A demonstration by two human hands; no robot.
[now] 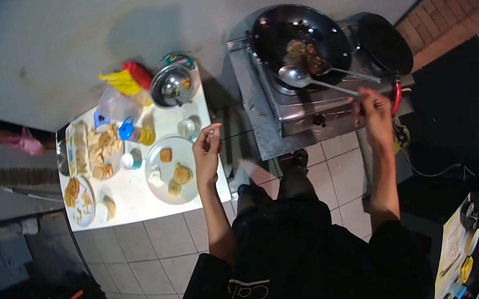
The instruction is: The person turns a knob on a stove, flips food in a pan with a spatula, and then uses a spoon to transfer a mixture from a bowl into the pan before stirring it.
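Observation:
My right hand (pixel 373 109) is closed around the handle of a metal ladle (pixel 295 76). The ladle's bowl hangs over the near rim of a black wok (pixel 276 26), where browned food (pixel 307 56) lies in the bottom. A second metal utensil (pixel 357 74) rests in the wok, its handle sticking out over the near right rim. My left hand (pixel 208 153) is raised beside the white table's right edge, next to a large plate (pixel 164 144). Its fingers are curled and pinched together; whether anything small is between them I cannot make out.
The wok sits on a metal gas stove (pixel 303 114), with a dark round pan (pixel 385 44) to its right. On the white table (pixel 130 199) are a metal bowl (pixel 172 86), a small glass bowl (pixel 188 128), a blue-capped bottle (pixel 136 132) and a smaller plate (pixel 79 201).

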